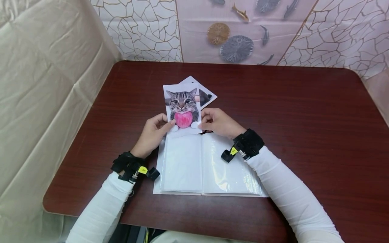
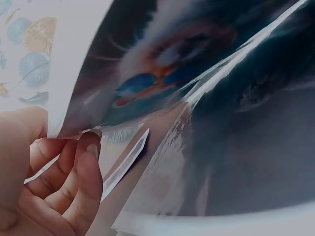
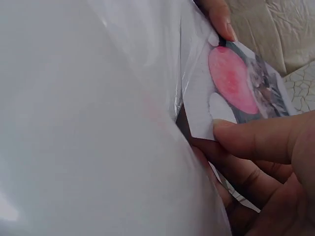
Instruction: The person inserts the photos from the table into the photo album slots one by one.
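Between both hands is a cat photo point(image 1: 183, 104) with a pink round shape under the cat's chin. My left hand point(image 1: 151, 134) pinches its lower left edge, and my right hand point(image 1: 223, 123) pinches the lower right corner. Below it lies an open photo album point(image 1: 182, 165) with clear plastic pockets. In the right wrist view, the photo's bottom edge meets the mouth of a plastic pocket point(image 3: 108, 123); how far it reaches inside I cannot tell. The left wrist view shows a dark glossy picture point(image 2: 162, 73) above the left fingers.
Partly behind the cat photo, another photo point(image 1: 209, 96) lies askew on the dark red wooden table point(image 1: 297, 128). A pale cloth point(image 1: 57, 84) hangs at the left, and a patterned covering point(image 1: 146, 30) is beyond the table's far edge.
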The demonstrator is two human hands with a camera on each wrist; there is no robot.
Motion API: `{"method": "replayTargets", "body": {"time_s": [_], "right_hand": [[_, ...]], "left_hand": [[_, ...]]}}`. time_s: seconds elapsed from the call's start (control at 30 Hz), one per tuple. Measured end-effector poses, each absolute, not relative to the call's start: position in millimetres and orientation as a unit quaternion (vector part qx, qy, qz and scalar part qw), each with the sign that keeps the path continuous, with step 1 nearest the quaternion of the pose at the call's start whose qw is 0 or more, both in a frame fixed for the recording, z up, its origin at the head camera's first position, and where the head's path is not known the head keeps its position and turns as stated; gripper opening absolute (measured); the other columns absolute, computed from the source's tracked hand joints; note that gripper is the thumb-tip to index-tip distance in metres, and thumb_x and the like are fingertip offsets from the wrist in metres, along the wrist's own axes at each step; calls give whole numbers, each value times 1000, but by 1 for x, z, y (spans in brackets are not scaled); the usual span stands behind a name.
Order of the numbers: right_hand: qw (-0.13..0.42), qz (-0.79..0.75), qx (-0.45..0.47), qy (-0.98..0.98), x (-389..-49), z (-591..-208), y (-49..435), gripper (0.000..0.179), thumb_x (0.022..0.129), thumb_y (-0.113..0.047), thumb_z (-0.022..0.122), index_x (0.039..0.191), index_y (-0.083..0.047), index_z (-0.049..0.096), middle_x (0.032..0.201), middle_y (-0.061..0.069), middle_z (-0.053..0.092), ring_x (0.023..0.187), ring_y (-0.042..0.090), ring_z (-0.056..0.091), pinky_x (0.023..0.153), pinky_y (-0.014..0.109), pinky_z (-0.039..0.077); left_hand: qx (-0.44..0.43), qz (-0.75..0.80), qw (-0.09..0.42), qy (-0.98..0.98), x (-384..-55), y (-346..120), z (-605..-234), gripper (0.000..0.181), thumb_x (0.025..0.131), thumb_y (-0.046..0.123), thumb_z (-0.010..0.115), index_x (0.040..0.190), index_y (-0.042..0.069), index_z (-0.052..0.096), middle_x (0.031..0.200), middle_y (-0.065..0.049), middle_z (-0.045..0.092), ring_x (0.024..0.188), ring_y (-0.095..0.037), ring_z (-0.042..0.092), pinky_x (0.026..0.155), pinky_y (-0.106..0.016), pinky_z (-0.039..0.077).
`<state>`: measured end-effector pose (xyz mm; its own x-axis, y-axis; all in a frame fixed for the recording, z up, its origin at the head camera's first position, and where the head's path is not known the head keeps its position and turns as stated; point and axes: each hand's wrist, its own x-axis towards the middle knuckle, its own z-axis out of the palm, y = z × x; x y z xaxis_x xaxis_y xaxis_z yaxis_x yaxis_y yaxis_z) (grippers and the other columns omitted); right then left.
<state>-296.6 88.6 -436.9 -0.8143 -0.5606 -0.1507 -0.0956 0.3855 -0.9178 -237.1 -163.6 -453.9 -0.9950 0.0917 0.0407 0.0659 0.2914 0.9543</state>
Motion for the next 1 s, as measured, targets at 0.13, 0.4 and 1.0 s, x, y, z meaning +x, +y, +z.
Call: {"method": "replayTargets", "body": {"time_s": [0.13,0.4,1.0], "right_hand": [[220,-499,-210,812,-295,-437,87,11,92,0,71,94,-1,60,75,8,63,71,21,48,63,26,36],[239,-467,-201,827,-293,-436,86,14,92,0,72,104,-1,65,83,9,74,73,17,52,66,25,37],[245,-455,-194,834,-297,-438,85,13,94,-4,70,105,-1,66,91,12,76,73,17,55,65,26,38]], "left_hand": [[47,591,6,805,-237,-163,-454,22,100,24,65,94,4,60,81,-9,49,74,-21,46,65,-26,37],[51,582,-3,812,-237,-161,-457,24,100,26,66,90,5,60,78,-10,49,72,-23,45,64,-27,35],[53,578,-8,814,-237,-159,-457,27,100,28,66,87,6,58,77,-10,47,75,-25,45,65,-28,35]]}}
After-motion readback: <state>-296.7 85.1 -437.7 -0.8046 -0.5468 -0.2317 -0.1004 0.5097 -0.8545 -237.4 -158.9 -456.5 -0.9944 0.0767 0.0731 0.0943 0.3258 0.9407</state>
